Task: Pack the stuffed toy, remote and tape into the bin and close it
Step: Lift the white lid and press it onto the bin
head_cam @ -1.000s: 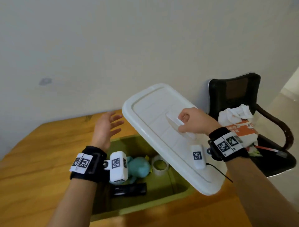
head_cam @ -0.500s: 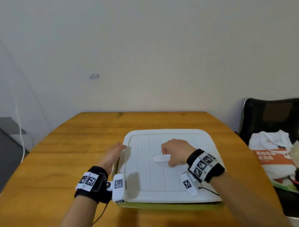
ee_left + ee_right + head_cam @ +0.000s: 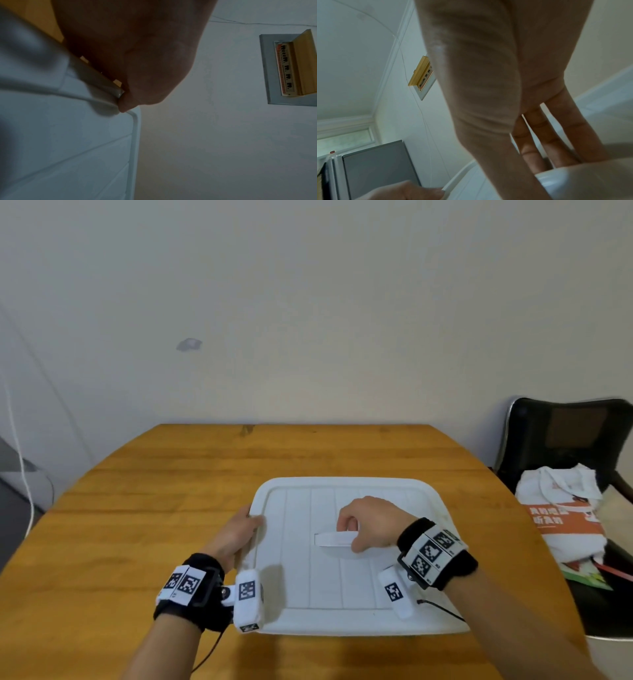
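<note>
From the head view, a flat white plastic lid [image 3: 346, 556] with ribbed grooves lies level over the bin on the rounded wooden table [image 3: 171, 494]; the bin itself, and the toy, remote and tape, are hidden beneath it. The right hand [image 3: 371, 523] curls its fingers round the raised white handle bar [image 3: 334, 540] in the lid's middle. The left hand [image 3: 236, 534] grips the lid's left edge near the far-left corner, thumb on top. Bare tabletop runs wide on the left and beyond the lid; the right edge of the lid sits close to the table's right rim, next to a black chair [image 3: 565, 436] loaded with a white and orange bag [image 3: 561, 522].

From the left wrist view, the left hand [image 3: 137, 56] pinches the lid rim [image 3: 135, 128] at its rounded corner, the thumb tip pressed on the raised lip; the picture is dim.

From the right wrist view, the right hand's fingers [image 3: 546, 136] reach down behind the handle [image 3: 583, 175], thumb in front. The other hand's thumb [image 3: 412, 192] rests on the lid's far edge.
</note>
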`<state>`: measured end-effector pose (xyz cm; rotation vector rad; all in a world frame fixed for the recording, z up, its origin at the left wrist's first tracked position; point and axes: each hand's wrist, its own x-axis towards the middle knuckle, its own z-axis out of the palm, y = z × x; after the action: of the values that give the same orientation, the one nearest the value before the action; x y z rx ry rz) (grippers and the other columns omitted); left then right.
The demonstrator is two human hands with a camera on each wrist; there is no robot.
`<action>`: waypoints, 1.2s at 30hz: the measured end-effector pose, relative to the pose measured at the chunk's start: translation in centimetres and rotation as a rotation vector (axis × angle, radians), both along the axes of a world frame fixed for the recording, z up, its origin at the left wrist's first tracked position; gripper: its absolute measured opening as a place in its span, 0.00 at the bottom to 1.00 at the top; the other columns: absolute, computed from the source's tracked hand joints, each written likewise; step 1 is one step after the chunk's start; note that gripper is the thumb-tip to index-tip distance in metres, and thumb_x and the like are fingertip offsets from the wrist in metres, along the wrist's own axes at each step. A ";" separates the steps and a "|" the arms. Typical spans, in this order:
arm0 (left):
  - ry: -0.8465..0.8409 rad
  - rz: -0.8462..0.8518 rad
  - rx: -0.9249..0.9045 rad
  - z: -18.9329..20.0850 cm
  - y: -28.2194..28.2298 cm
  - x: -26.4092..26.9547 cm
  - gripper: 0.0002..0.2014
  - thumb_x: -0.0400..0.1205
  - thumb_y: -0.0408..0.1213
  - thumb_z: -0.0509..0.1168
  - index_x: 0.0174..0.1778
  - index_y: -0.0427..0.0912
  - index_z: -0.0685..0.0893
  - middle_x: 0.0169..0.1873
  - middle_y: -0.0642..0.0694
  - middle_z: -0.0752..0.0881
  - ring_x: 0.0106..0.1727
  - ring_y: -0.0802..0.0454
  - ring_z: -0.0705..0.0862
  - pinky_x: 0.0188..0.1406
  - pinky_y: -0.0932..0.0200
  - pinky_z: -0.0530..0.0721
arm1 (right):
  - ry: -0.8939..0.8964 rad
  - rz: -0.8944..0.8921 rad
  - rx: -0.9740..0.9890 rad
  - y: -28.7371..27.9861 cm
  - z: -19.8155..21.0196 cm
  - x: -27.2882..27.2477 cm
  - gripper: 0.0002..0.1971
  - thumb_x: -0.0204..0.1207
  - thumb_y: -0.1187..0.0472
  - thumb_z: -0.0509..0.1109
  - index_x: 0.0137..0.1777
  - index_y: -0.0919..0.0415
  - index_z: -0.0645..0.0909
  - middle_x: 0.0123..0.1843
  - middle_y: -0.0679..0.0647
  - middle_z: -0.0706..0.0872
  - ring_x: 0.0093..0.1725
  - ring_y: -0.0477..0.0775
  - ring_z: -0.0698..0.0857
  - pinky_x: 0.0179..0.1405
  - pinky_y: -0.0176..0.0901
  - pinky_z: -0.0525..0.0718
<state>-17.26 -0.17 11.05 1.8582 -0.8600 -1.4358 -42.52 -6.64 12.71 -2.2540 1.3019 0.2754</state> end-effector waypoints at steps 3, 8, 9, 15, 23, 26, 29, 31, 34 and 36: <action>0.006 -0.001 0.014 -0.4 -0.1 0.4 0.17 0.89 0.39 0.56 0.75 0.45 0.75 0.50 0.47 0.89 0.48 0.47 0.88 0.39 0.54 0.84 | -0.024 -0.005 0.004 -0.2 -0.2 -0.4 0.19 0.63 0.59 0.81 0.56 0.49 0.88 0.52 0.44 0.86 0.46 0.44 0.81 0.42 0.39 0.80; -0.125 -0.057 0.087 -0.9 -0.1 1.5 0.30 0.84 0.53 0.63 0.80 0.44 0.69 0.54 0.44 0.87 0.48 0.45 0.88 0.38 0.52 0.85 | -0.009 0.040 -0.023 -0.1 -0.6 -0.3 0.20 0.65 0.59 0.81 0.58 0.50 0.86 0.51 0.43 0.83 0.48 0.46 0.80 0.45 0.41 0.80; -0.171 -0.067 0.096 -1.0 -0.1 1.8 0.34 0.82 0.57 0.64 0.80 0.42 0.68 0.56 0.43 0.87 0.49 0.43 0.88 0.40 0.50 0.87 | -0.004 0.048 -0.021 -0.3 -0.5 -0.2 0.20 0.65 0.59 0.82 0.58 0.50 0.86 0.51 0.43 0.83 0.46 0.45 0.80 0.42 0.40 0.78; -0.430 -0.096 -0.032 -1.6 -0.3 2.0 0.24 0.77 0.54 0.72 0.30 0.38 0.74 0.25 0.41 0.78 0.24 0.46 0.76 0.26 0.57 0.72 | 0.015 0.070 0.038 -1.2 -0.2 0.2 0.19 0.64 0.60 0.83 0.55 0.51 0.85 0.43 0.38 0.78 0.38 0.35 0.76 0.33 0.37 0.72; -0.324 -0.086 0.010 -1.3 0.2 2.0 0.22 0.77 0.54 0.72 0.31 0.36 0.81 0.30 0.41 0.86 0.31 0.42 0.84 0.30 0.56 0.79 | -0.043 0.014 0.025 -1.0 -0.8 -0.5 0.20 0.63 0.59 0.84 0.55 0.51 0.86 0.45 0.40 0.81 0.39 0.34 0.77 0.33 0.36 0.72; -0.239 -0.121 0.110 -0.9 0.7 1.4 0.25 0.80 0.57 0.66 0.50 0.33 0.88 0.44 0.39 0.92 0.44 0.41 0.90 0.37 0.53 0.86 | -0.087 -0.036 -0.002 -0.5 -1.3 -1.0 0.19 0.63 0.58 0.85 0.54 0.52 0.87 0.49 0.43 0.83 0.39 0.38 0.79 0.35 0.36 0.74; -0.422 -0.193 0.110 -0.2 0.3 0.4 0.26 0.86 0.52 0.59 0.57 0.29 0.84 0.48 0.35 0.90 0.47 0.38 0.89 0.45 0.45 0.89 | -0.098 -0.062 -0.007 -0.2 -1.2 -1.0 0.19 0.63 0.59 0.85 0.54 0.52 0.87 0.48 0.44 0.83 0.44 0.44 0.81 0.39 0.39 0.76; -0.577 -0.266 0.108 0.2 0.1 -0.2 0.26 0.88 0.50 0.54 0.61 0.29 0.83 0.54 0.32 0.88 0.53 0.35 0.88 0.54 0.42 0.88 | -0.101 -0.066 -0.014 -0.2 -1.2 -0.9 0.19 0.62 0.59 0.85 0.54 0.52 0.88 0.47 0.44 0.84 0.44 0.45 0.82 0.40 0.39 0.77; -0.627 -0.315 0.102 -0.3 0.0 -0.2 0.28 0.88 0.52 0.52 0.60 0.28 0.82 0.49 0.33 0.88 0.48 0.36 0.89 0.50 0.42 0.89 | -0.140 -0.104 -0.030 -0.1 -1.5 -1.4 0.20 0.62 0.57 0.86 0.54 0.52 0.87 0.48 0.45 0.85 0.46 0.47 0.84 0.42 0.39 0.79; -0.626 -0.314 0.110 -0.5 0.0 0.0 0.28 0.88 0.53 0.52 0.59 0.28 0.81 0.47 0.34 0.88 0.46 0.36 0.89 0.47 0.43 0.90 | -0.198 -0.146 -0.033 0.2 -1.6 -2.0 0.21 0.61 0.55 0.87 0.55 0.53 0.87 0.50 0.46 0.85 0.48 0.47 0.85 0.46 0.39 0.82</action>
<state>-17.21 -0.15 10.52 2.3875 -1.4461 -1.0827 -44.57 -6.45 11.13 -2.1381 1.3641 -0.0219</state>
